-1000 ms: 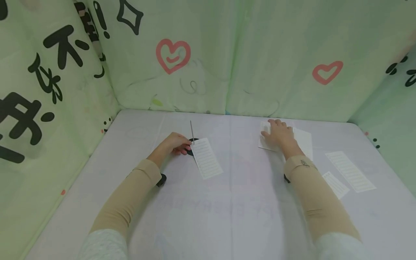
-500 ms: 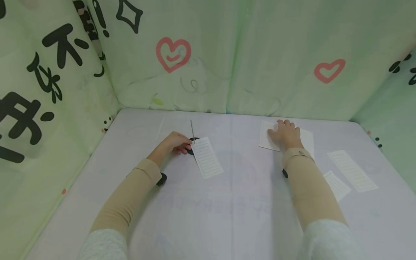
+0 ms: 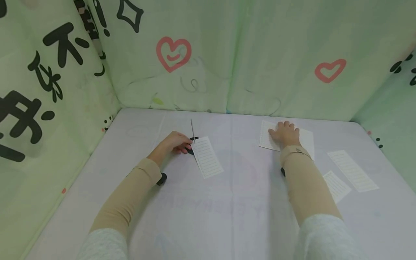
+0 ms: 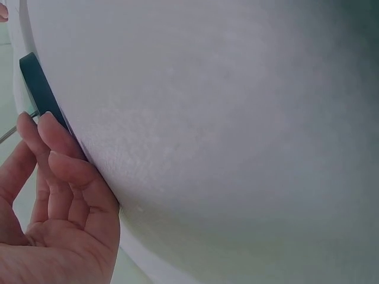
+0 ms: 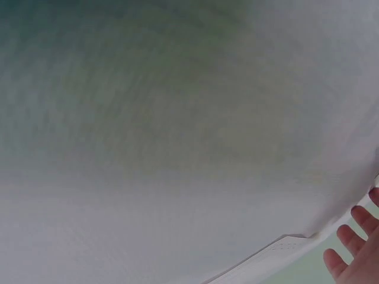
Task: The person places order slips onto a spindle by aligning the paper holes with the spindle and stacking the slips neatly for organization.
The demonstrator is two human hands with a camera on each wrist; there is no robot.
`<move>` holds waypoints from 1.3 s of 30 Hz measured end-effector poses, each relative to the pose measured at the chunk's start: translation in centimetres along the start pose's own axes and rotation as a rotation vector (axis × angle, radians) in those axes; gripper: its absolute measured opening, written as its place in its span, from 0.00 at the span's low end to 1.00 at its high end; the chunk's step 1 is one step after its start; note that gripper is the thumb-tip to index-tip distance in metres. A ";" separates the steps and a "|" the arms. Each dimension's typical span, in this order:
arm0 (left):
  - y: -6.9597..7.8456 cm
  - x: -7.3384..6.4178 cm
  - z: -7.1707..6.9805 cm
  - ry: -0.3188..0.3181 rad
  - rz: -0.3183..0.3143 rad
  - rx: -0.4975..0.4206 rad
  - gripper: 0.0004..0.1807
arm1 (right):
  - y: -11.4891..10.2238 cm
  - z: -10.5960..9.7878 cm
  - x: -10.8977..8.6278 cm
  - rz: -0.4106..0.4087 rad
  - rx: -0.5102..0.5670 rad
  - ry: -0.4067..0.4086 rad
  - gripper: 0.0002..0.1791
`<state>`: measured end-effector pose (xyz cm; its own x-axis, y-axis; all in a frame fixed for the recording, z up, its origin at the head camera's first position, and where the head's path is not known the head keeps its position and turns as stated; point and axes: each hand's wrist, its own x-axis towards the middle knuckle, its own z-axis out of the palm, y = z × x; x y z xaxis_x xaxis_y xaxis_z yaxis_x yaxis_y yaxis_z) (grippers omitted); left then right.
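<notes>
A bill spike, a thin upright metal rod [image 3: 192, 130] on a round black base [image 4: 40, 86], stands left of the table's middle. My left hand [image 3: 177, 142] holds the edge of the base between thumb and fingers. A white slip printed with lines [image 3: 207, 159] is at the rod, its top corner by the fingertips; whether the rod pierces it is too small to tell. My right hand [image 3: 286, 134] rests with spread fingers on white paper sheets [image 3: 268, 139] at the back right. In the right wrist view, only several fingertips [image 5: 352, 239] show at the edge.
Two more lined paper slips, a long one [image 3: 352, 170] and a shorter one [image 3: 336, 186] partly behind the right sleeve, lie to the right. A white cloth covers the table [image 3: 208, 216]. Green printed curtains [image 3: 208, 65] stand along its back and sides.
My right hand has slid a little to the right over the paper sheets, its fingers flattening on them. The left hand, spike and slip have stayed in place.
</notes>
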<state>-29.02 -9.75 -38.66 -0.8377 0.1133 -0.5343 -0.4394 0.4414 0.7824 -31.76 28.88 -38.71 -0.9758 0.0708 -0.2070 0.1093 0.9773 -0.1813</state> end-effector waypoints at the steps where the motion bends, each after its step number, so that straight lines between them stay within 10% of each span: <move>1: 0.0 0.0 0.0 0.001 -0.001 0.005 0.13 | 0.0 0.0 0.0 -0.003 0.002 -0.010 0.38; 17: 0.0 0.2 0.0 0.007 -0.004 0.030 0.13 | -0.4 -0.2 0.2 0.014 -0.012 -0.010 0.38; 39: -0.1 0.2 0.0 0.004 0.012 0.033 0.13 | 0.1 -0.2 1.2 0.101 0.322 -0.016 0.25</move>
<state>-29.14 -9.79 -38.87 -0.8439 0.1154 -0.5240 -0.4186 0.4692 0.7776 -32.96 29.07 -38.80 -0.9542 0.1585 -0.2539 0.2621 0.8521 -0.4530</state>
